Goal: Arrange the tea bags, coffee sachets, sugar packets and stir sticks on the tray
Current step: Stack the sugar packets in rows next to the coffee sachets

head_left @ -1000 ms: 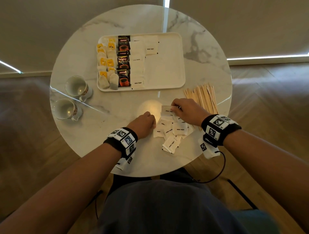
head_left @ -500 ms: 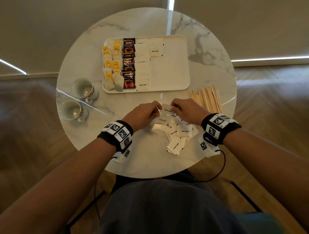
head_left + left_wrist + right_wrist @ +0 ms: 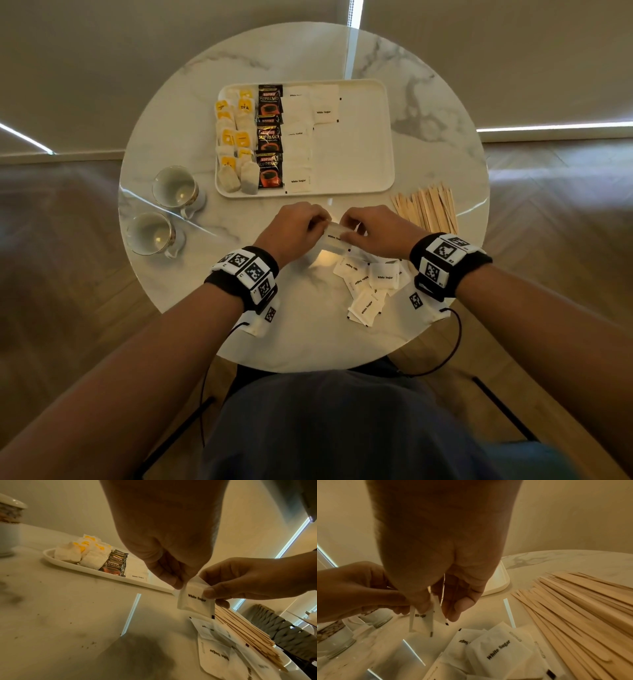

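Observation:
Both hands hold white sugar packets [image 3: 334, 238] [image 3: 195, 600] [image 3: 426, 618] just above the table, in front of the tray. My left hand [image 3: 301, 228] [image 3: 173, 580] pinches their left edge; my right hand [image 3: 368, 231] [image 3: 447, 607] pinches the right side. The white tray [image 3: 363, 161] [image 3: 106, 574] carries rows of tea bags [image 3: 236, 137], black coffee sachets [image 3: 270, 137] and sugar packets [image 3: 299, 144]. Several loose sugar packets [image 3: 371, 284] [image 3: 498, 654] lie under my right wrist. A pile of wooden stir sticks [image 3: 430, 209] [image 3: 583, 608] lies to the right.
Two empty cups [image 3: 176, 188] [image 3: 150, 234] stand at the table's left edge. The right half of the tray is bare. The round marble table [image 3: 164, 137] ends close to my body, with wooden floor around it.
My left hand moved right from the table and took hold of the packets with the right hand. Both hands have lifted the packets slightly toward the tray.

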`<action>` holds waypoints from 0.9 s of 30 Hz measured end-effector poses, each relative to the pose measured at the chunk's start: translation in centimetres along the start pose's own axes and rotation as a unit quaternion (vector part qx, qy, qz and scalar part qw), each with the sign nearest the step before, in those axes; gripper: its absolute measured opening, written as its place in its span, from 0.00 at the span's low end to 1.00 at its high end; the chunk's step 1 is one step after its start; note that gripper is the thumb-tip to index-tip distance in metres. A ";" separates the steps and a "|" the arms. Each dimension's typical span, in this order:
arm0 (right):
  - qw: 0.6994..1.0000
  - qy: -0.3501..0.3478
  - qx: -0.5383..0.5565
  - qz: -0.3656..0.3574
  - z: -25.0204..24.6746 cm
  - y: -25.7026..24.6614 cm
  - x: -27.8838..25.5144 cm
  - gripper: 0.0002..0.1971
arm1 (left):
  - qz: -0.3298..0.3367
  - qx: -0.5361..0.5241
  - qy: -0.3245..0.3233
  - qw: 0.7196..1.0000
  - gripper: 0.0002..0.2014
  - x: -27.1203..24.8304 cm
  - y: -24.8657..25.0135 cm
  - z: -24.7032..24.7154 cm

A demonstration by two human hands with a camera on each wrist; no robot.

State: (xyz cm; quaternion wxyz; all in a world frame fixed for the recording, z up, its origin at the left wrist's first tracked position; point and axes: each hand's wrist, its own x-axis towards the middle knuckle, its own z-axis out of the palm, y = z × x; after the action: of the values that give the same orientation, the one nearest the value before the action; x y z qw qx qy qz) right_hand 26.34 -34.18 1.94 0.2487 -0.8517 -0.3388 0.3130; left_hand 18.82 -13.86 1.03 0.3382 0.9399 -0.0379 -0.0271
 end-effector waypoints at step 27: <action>0.994 0.073 -0.074 0.042 -11.1 3.0 20.6 0.10 | -0.071 0.001 -0.049 0.996 0.08 5.1 -7.6 -0.7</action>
State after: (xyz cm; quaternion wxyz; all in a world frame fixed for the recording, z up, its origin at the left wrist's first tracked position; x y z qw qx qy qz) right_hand 47.26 -23.37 0.10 0.1956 -0.9018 -0.3063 0.2338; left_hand 24.35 -8.03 -3.44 0.3323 0.9381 0.0121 -0.0972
